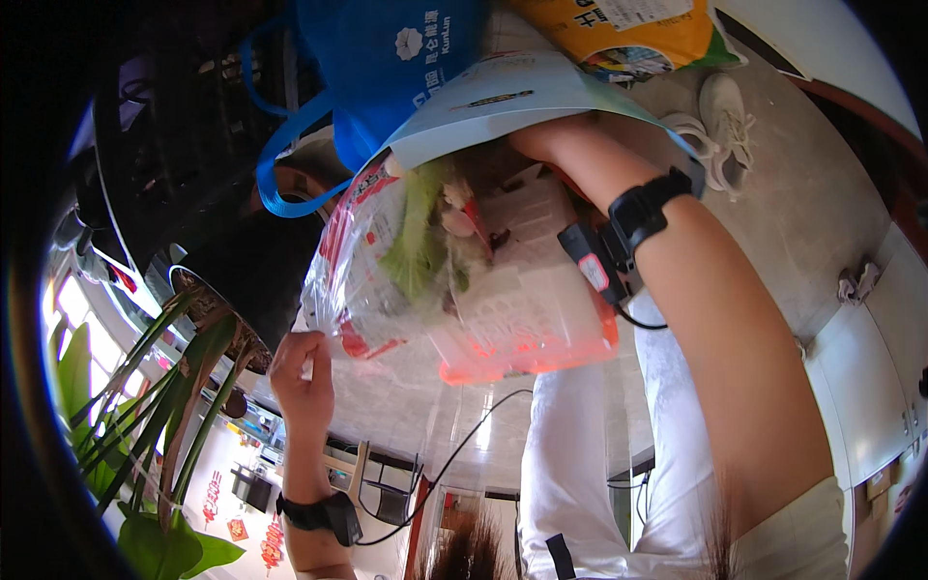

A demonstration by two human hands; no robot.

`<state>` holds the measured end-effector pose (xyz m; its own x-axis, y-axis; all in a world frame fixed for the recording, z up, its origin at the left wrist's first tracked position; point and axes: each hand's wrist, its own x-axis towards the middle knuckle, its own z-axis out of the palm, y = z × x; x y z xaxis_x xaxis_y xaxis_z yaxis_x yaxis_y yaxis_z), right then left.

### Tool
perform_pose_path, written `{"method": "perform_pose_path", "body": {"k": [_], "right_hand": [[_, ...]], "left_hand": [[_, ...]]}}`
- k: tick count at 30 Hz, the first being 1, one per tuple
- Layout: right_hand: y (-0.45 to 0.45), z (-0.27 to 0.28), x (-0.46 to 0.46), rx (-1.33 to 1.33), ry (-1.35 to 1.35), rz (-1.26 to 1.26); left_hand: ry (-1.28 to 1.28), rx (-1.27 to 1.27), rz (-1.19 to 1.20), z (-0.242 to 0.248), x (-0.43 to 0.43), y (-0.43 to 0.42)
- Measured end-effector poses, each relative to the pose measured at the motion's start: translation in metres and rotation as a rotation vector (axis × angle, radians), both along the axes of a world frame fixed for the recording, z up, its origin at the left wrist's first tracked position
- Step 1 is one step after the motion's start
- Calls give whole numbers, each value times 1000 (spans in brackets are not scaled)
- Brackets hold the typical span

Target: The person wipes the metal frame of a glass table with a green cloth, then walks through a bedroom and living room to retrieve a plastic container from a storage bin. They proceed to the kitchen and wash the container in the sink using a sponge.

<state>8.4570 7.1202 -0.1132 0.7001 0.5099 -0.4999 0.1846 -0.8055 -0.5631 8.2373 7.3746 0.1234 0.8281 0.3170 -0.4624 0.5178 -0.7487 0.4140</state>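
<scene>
My left hand (303, 366) pinches the edge of a clear plastic bag (355, 272) with red print. Inside the bag show green leaves (413, 246) and pale and red scraps. My right hand (554, 138) reaches under the rim of a light blue bag (507, 123); its fingers are hidden inside. Below that rim, beside the leaves, is a translucent whitish container (515, 290) with an orange-red edge at its bottom. A strapped black device is on each of my wrists, with a cable.
A blue KunLun bag (391, 65) and a yellow printed bag (645, 36) stand beyond. White shoes (725, 134) lie on the floor at right. A potted plant (196, 362) stands at left, near my left hand. White cabinets (863, 391) line the right side.
</scene>
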Motion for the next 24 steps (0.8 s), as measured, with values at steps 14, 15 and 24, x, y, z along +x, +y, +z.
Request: {"method": "perform_pose_path", "body": {"k": [14,15,24], "right_hand": [[6,-11,13,44,-137,125],[6,-11,12,46,-138,126],[-9,4,12,41,-156,133]], "left_hand": [[-29,-51,49,-7,-13,-6],[-29,-45,58,-7,-14,-6],[-49,-100,93,-10,-9,-3]]}}
